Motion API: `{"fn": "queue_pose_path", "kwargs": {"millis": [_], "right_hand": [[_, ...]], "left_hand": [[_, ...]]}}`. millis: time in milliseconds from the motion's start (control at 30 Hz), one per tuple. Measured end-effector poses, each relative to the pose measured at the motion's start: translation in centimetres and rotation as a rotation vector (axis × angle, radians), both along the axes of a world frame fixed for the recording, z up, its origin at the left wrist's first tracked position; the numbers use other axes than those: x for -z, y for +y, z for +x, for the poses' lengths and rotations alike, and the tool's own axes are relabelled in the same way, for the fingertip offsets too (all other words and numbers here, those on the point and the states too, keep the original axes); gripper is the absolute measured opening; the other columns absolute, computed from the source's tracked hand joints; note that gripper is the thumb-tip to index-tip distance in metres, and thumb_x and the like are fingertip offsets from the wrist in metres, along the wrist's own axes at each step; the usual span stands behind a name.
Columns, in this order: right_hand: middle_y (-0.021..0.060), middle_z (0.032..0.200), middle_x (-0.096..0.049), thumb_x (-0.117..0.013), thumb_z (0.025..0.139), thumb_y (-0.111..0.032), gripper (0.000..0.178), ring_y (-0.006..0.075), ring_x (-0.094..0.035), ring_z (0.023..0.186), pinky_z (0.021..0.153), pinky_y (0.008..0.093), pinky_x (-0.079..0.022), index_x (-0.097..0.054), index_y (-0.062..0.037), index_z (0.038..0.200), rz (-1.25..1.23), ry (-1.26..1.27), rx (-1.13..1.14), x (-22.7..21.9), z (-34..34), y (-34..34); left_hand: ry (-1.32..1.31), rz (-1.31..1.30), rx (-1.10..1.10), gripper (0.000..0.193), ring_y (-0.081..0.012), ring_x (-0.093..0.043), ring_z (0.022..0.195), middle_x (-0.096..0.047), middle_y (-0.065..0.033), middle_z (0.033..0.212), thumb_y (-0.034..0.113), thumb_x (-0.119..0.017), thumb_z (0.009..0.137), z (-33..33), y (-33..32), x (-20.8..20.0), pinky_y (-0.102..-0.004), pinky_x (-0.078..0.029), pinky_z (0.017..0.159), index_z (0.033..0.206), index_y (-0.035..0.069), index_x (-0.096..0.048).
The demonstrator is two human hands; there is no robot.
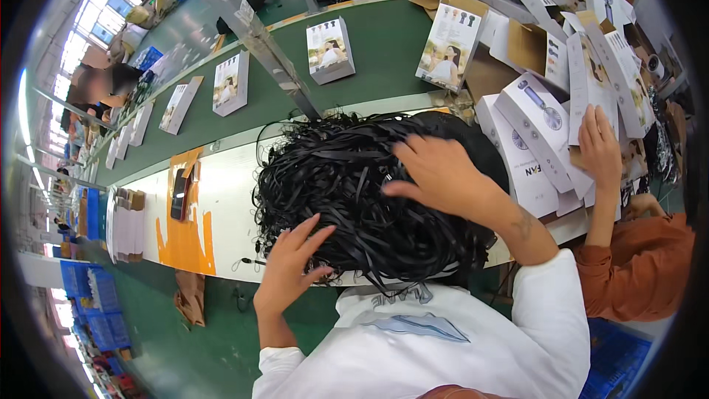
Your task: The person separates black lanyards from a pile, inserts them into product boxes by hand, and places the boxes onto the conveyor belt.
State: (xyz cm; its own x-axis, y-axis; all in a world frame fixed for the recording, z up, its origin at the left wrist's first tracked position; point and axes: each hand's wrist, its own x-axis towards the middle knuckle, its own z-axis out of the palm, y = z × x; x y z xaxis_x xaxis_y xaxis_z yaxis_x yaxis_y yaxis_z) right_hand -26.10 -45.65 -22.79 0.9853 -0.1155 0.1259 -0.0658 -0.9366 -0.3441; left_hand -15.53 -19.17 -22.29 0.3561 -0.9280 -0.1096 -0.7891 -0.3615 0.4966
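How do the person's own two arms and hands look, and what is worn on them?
Both hands are bare: no gloves, no rings visible. The left hand and the right hand come out of white long sleeves pushed back to the forearm. The right forearm bears a small dark mark.

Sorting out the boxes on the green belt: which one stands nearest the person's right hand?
The box right of the metal post, leaning against the carton pile; the other belt boxes lie left of the post, farther from the right hand.
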Motion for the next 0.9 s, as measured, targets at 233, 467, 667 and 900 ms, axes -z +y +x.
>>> {"fn": "queue_pose_path", "kwargs": {"millis": [233,467,667,900], "right_hand": [[0.0088,0.072,-0.055,-0.065,0.073,-0.008,0.008,0.0281,-0.057,0.068,0.060,0.0345,-0.046,-0.058,-0.0042,0.076,0.277,-0.158,0.059,1.1,-6.0,0.8],[0.0050,0.084,-0.051,-0.068,0.068,-0.017,0.021,0.0241,-0.053,0.079,0.059,0.0333,-0.046,-0.058,-0.0094,0.085,0.046,-0.320,0.134,2.1,-3.4,4.8],[0.0061,0.084,-0.051,-0.065,0.075,-0.018,0.015,0.0226,-0.050,0.085,0.068,0.0328,-0.046,-0.060,-0.0082,0.084,0.427,-0.308,-0.243,-3.6,-1.8,3.1],[0.0067,0.090,-0.058,-0.057,0.083,-0.011,0.021,0.0158,-0.057,0.072,0.057,0.0238,-0.049,-0.052,0.0047,0.096,1.435,-0.603,-0.369,-11.8,-7.9,1.2]], "left_hand": [[0.146,-0.451,0.017,0.038,-0.0280,-0.059,0.094,-0.062,-0.0108,0.103,-0.003,-0.063,0.071,0.8,-2.1,-1.9,-0.0327,-0.046,0.081,0.108,0.005,-0.059],[0.221,-0.601,0.122,0.037,-0.0234,-0.056,0.106,-0.057,-0.0118,0.117,0.000,-0.055,0.079,0.5,-7.5,-0.4,-0.0296,-0.041,0.089,0.116,0.002,-0.053],[0.907,-0.638,0.268,0.062,-0.0233,-0.039,0.122,-0.042,-0.0133,0.130,0.027,-0.059,0.084,1.2,-10.2,1.7,-0.0345,-0.030,0.100,0.133,0.001,-0.031],[1.051,-0.403,0.440,0.023,-0.0016,-0.035,0.048,-0.044,0.0049,0.056,0.018,-0.052,0.089,1.2,-11.7,-4.5,-0.0176,-0.024,0.043,0.088,-0.003,-0.061]]}}
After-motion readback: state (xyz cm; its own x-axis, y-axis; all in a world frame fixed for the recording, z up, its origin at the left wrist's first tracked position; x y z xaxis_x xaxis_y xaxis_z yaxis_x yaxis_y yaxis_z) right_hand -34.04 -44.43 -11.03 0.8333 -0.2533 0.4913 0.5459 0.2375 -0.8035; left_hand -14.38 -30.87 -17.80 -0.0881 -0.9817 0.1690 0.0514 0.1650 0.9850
